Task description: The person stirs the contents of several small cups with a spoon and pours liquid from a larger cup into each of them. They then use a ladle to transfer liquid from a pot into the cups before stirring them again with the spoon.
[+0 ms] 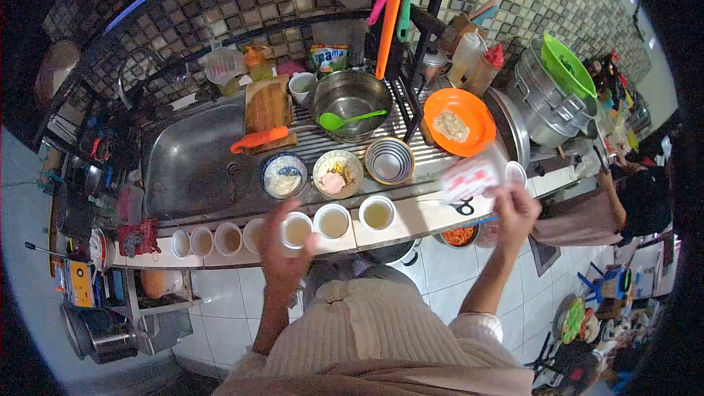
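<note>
My right hand (515, 213) has its fingers closed on a red-and-white packet (473, 174), which is smeared by motion over the counter's front edge. A small white cup (515, 172) appears just beyond those fingers. My left hand (282, 249) is at the row of cups, its thumb and fingers apart on either side of a white cup of pale liquid (297, 229). To its right stand two more filled cups, a middle one (332, 221) and a right one (377, 213). Several similar cups (228, 238) continue the row to the left.
Behind the cups are a bowl with white contents (284, 175), a bowl with a pink lump (337, 174) and stacked tins (389, 161). A metal pot (350, 103) holds a green ladle (345, 119). An orange plate (473, 114) and sink (198, 161) flank them. Another person (587, 213) is at right.
</note>
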The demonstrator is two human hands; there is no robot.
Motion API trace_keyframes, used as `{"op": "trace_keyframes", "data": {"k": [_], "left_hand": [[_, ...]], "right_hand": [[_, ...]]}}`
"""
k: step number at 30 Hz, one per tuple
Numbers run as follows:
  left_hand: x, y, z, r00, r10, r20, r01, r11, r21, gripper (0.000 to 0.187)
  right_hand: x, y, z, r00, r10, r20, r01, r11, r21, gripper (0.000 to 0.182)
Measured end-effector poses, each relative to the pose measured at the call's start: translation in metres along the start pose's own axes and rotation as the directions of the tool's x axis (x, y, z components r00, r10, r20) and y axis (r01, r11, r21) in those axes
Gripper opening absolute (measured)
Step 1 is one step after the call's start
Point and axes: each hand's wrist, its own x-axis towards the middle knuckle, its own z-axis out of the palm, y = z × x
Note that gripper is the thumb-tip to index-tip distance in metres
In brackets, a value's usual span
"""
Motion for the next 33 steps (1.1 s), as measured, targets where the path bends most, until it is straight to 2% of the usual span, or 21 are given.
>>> {"op": "trace_keyframes", "data": {"k": [1, 3, 4, 5, 6, 7, 8, 11, 12, 13, 15, 19, 20, 21, 24, 27, 28, 29, 30, 31, 33], "left_hand": [[0.007, 0.018, 0.009, 0.997, 0.020, 0.077, -0.012, 0.995, -0.099, 0.062], [0.018, 0.043, 0.025, 0.956, 0.156, 0.248, -0.090, 0.963, -0.255, 0.067], [0.018, 0.053, 0.030, 0.959, 0.152, 0.240, -0.090, 0.964, -0.250, 0.067], [0.017, 0.062, 0.035, 0.937, 0.074, 0.342, 0.011, 0.970, -0.241, 0.069], [0.017, 0.065, 0.037, 0.898, 0.000, 0.440, 0.109, 0.968, -0.224, 0.072], [0.017, 0.063, 0.038, 0.900, 0.002, 0.436, 0.106, 0.969, -0.224, 0.072], [0.015, 0.059, 0.039, 0.896, -0.022, 0.444, 0.125, 0.971, -0.205, 0.072], [0.017, 0.057, 0.038, 0.862, -0.057, 0.504, 0.179, 0.964, -0.197, 0.071], [0.015, 0.054, 0.039, 0.858, -0.042, 0.511, 0.163, 0.967, -0.194, 0.071], [0.015, 0.052, 0.040, 0.855, -0.026, 0.518, 0.147, 0.970, -0.194, 0.070], [0.015, 0.053, 0.044, 0.844, -0.015, 0.535, 0.151, 0.965, -0.212, 0.071], [0.018, 0.053, 0.049, 0.833, 0.030, 0.553, 0.119, 0.965, -0.232, 0.073], [0.019, 0.054, 0.050, 0.833, 0.037, 0.553, 0.113, 0.965, -0.235, 0.073], [0.017, 0.056, 0.050, 0.818, 0.032, 0.575, 0.127, 0.964, -0.234, 0.072], [0.015, 0.058, 0.053, 0.805, 0.057, 0.591, 0.118, 0.960, -0.252, 0.070], [0.016, 0.056, 0.051, 0.812, 0.104, 0.574, 0.049, 0.968, -0.246, 0.069], [0.016, 0.055, 0.050, 0.813, 0.121, 0.570, 0.010, 0.975, -0.222, 0.069], [0.016, 0.052, 0.049, 0.812, 0.123, 0.571, 0.009, 0.975, -0.222, 0.069], [0.016, 0.049, 0.047, 0.813, 0.097, 0.574, 0.016, 0.982, -0.190, 0.068], [0.017, 0.046, 0.044, 0.815, 0.072, 0.575, 0.024, 0.987, -0.157, 0.068], [0.016, 0.042, 0.039, 0.821, 0.055, 0.569, 0.031, 0.990, -0.141, 0.072]], "right_hand": [[-0.007, -0.009, 0.018, 0.995, -0.006, 0.097, 0.003, 1.000, 0.025, 0.002], [-0.020, -0.016, 0.048, 0.944, 0.092, 0.316, -0.148, 0.976, 0.160, 0.009], [-0.024, -0.024, 0.061, 0.920, 0.026, 0.392, -0.094, 0.984, 0.154, 0.010], [-0.026, -0.029, 0.069, 0.885, -0.037, 0.465, -0.039, 0.988, 0.151, 0.011], [-0.028, -0.032, 0.073, 0.858, -0.054, 0.510, -0.062, 0.976, 0.207, 0.011], [-0.030, -0.033, 0.074, 0.831, -0.073, 0.551, -0.088, 0.962, 0.259, 0.011], [-0.027, -0.036, 0.069, 0.793, -0.021, 0.609, -0.193, 0.939, 0.284, 0.008], [-0.017, -0.040, 0.053, 0.752, 0.075, 0.655, -0.292, 0.929, 0.228, 0.008], [-0.011, -0.034, 0.050, 0.794, -0.042, 0.607, -0.107, 0.972, 0.208, 0.009], [-0.011, -0.034, 0.047, 0.799, -0.038, 0.600, -0.107, 0.973, 0.205, 0.009], [-0.008, -0.039, 0.042, 0.789, -0.192, 0.583, 0.122, 0.980, 0.157, 0.009], [-0.022, -0.044, 0.044, 0.764, -0.127, 0.632, 0.059, 0.990, 0.128, 0.012], [-0.019, -0.045, 0.041, 0.754, -0.167, 0.636, 0.140, 0.986, 0.092, 0.012], [-0.020, -0.044, 0.039, 0.757, -0.166, 0.632, 0.141, 0.986, 0.090, 0.012], [-0.023, -0.041, 0.035, 0.788, -0.100, 0.608, 0.047, 0.994, 0.103, 0.009], [-0.022, -0.038, 0.035, 0.835, -0.044, 0.548, 0.026, 0.999, 0.041, 0.009], [-0.021, -0.030, 0.035, 0.936, -0.084, 0.341, 0.110, 0.992, -0.056, 0.009], [-0.020, -0.024, 0.032, 0.982, -0.146, 0.120, 0.166, 0.972, -0.169, 0.009], [-0.016, -0.020, 0.024, 0.991, -0.134, 0.004, 0.131, 0.963, -0.237, 0.009], [-0.011, -0.015, 0.012, 0.985, -0.129, -0.113, 0.090, 0.950, -0.300, 0.009], [0.001, -0.012, -0.009, 0.869, -0.311, -0.384, 0.106, 0.876, -0.471, 0.010]]}}
